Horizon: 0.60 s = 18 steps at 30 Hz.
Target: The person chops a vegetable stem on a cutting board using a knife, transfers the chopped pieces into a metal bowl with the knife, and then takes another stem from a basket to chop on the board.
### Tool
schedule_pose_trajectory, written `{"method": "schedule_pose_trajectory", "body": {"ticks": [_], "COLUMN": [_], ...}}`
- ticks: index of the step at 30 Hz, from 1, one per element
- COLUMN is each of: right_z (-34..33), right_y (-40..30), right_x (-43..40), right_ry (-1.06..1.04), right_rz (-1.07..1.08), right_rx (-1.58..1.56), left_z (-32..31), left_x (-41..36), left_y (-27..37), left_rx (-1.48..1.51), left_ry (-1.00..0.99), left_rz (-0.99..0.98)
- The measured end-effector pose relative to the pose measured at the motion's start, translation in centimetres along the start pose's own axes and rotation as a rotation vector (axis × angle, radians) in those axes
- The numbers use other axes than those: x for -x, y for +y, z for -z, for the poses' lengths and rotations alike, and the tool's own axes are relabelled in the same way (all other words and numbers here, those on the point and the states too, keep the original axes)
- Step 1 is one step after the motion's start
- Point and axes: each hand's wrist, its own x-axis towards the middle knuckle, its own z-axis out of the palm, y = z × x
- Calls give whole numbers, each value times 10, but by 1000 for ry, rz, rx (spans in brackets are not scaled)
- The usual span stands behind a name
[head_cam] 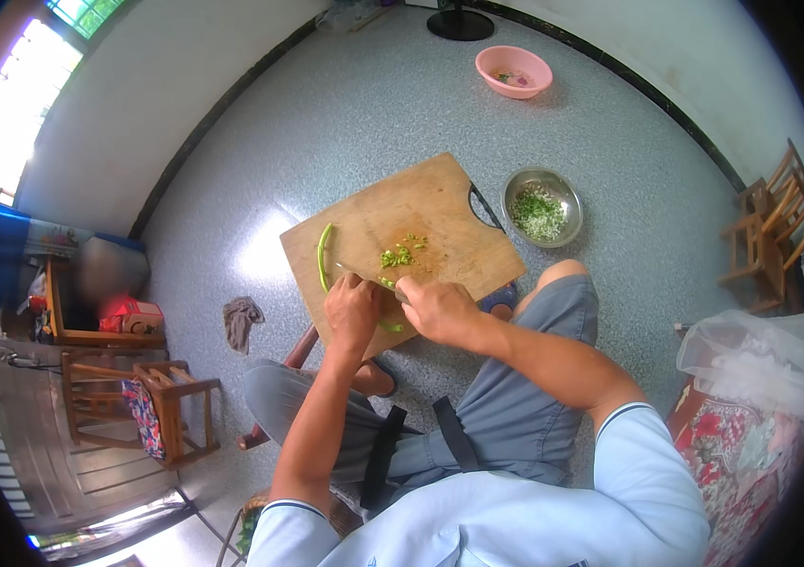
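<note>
A wooden cutting board (437, 191) with a black handle lies before me. My right hand (441, 312) is closed around the handle of a knife (359, 273), whose blade points left across the board. My left hand (353, 312) is pressed down beside the blade, its fingers curled on a green vegetable stalk (391, 327) that shows partly between my hands. Chopped green pieces (397, 257) lie just beyond the knife. A long green pod or stalk (324, 255) rests near the board's left edge. At the right stands a steel bowl (542, 207) holding chopped green and white bits.
A pink basin (514, 72) with scraps stands on the floor farther off. A crumpled cloth (242, 322) lies left of the board. Wooden chairs stand at left (178, 407) and right (763, 241). A basket (256, 503) with greens is near my left side.
</note>
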Motion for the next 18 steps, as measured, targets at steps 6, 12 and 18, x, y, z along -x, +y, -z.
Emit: {"method": "schedule_pose_trajectory", "body": {"ticks": [6, 12, 18], "right_z": [2, 0, 0], "right_y": [-11, -11, -13], "right_x": [4, 5, 0], "right_ry": [-32, -72, -32], "right_rz": [3, -19, 7], "right_rx": [61, 32, 43], "left_z": [-1, -1, 1], "left_x": [3, 3, 2], "left_y": [0, 2, 5], "left_rx": [-3, 0, 51], "left_ry": [-4, -23, 16], "left_rz": [16, 16, 45]}}
